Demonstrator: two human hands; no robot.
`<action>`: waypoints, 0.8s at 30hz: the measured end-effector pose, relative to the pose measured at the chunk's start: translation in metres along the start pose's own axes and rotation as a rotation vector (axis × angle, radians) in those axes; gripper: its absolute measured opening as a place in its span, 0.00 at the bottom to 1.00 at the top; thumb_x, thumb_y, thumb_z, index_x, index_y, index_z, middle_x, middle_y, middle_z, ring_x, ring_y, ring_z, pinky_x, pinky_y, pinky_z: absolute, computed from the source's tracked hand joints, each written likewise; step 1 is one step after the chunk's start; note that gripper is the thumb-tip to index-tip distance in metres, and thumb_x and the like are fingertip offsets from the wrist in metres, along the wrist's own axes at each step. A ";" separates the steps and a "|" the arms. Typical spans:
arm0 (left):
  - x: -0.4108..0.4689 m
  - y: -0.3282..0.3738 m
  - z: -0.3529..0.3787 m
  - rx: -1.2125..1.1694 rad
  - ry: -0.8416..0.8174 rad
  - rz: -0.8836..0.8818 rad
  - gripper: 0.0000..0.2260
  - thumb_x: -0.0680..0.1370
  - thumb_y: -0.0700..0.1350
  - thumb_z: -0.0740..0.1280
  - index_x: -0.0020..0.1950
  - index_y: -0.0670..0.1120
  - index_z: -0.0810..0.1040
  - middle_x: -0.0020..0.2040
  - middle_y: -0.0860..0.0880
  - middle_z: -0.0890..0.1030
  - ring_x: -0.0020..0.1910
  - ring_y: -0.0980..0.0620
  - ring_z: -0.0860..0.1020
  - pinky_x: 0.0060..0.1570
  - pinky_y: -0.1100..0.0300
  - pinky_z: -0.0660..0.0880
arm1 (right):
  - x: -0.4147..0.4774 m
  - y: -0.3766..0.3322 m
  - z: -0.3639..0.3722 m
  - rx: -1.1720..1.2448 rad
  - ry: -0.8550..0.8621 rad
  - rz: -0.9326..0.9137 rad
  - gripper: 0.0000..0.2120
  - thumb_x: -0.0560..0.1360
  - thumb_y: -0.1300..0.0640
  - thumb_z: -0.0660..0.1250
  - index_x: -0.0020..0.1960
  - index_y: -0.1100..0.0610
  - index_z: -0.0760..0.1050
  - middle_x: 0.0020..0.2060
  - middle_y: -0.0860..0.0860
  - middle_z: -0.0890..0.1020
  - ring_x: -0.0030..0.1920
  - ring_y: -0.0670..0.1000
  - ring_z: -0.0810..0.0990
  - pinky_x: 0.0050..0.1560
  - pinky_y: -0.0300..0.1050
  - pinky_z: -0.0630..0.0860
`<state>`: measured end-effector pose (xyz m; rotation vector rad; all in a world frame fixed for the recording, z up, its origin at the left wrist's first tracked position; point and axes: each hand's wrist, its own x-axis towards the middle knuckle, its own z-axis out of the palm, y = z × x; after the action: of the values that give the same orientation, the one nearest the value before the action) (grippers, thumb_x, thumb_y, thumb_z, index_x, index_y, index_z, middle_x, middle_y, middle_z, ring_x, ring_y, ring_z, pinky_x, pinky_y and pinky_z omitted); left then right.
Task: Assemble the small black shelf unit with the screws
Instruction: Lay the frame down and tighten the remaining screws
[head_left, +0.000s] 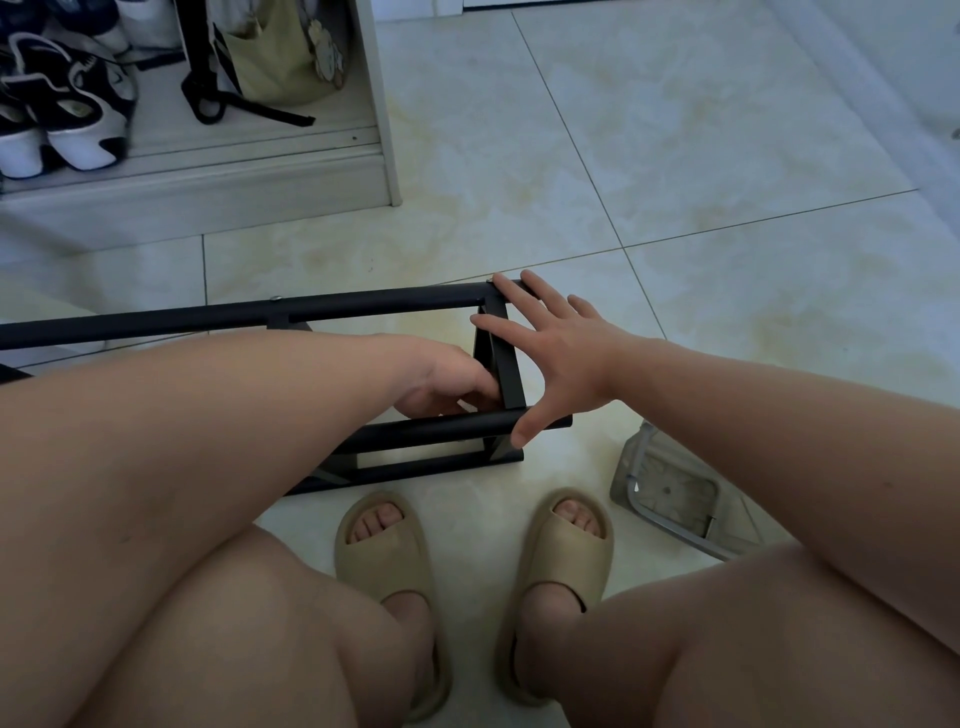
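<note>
The small black shelf unit (363, 304), a frame of black metal bars, lies on its side on the tiled floor in front of my feet. A screw head (276, 298) shows on its upper bar, and another sits at the far right corner (489, 280). My right hand (558, 345) is spread flat over the frame's right end, fingers straight on the top bar and thumb on the lower bar. My left hand (447, 379) reaches inside the frame, its fingers curled against the upright end bar; whatever they hold is hidden.
A clear plastic bag (670, 488) with small parts lies on the floor to the right. My feet in beige slippers (387, 551) sit just below the frame. A white shoe cabinet (208, 156) with sneakers and a bag stands at top left.
</note>
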<state>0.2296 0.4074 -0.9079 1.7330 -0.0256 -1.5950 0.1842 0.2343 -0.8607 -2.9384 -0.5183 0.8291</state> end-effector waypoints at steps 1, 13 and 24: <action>-0.001 -0.001 0.000 0.009 0.001 0.005 0.08 0.79 0.41 0.67 0.55 0.48 0.83 0.56 0.48 0.85 0.52 0.50 0.82 0.52 0.58 0.78 | 0.000 0.000 0.000 0.000 0.000 0.000 0.66 0.54 0.18 0.68 0.81 0.38 0.38 0.79 0.45 0.29 0.79 0.53 0.28 0.78 0.68 0.47; -0.002 0.003 -0.001 -0.030 0.000 -0.001 0.10 0.78 0.35 0.65 0.52 0.47 0.83 0.56 0.50 0.84 0.53 0.49 0.80 0.55 0.57 0.75 | 0.000 0.001 0.001 0.008 0.000 -0.001 0.66 0.54 0.18 0.68 0.81 0.38 0.39 0.78 0.45 0.29 0.79 0.53 0.28 0.78 0.68 0.46; -0.001 0.001 0.001 0.021 0.047 0.021 0.04 0.77 0.39 0.70 0.48 0.47 0.84 0.48 0.49 0.86 0.53 0.48 0.81 0.59 0.55 0.74 | 0.000 0.000 0.000 0.006 -0.002 -0.002 0.66 0.53 0.18 0.67 0.81 0.38 0.39 0.79 0.45 0.29 0.79 0.53 0.28 0.78 0.67 0.46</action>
<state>0.2289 0.4070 -0.9065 1.7798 -0.0380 -1.5436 0.1844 0.2343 -0.8610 -2.9318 -0.5171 0.8314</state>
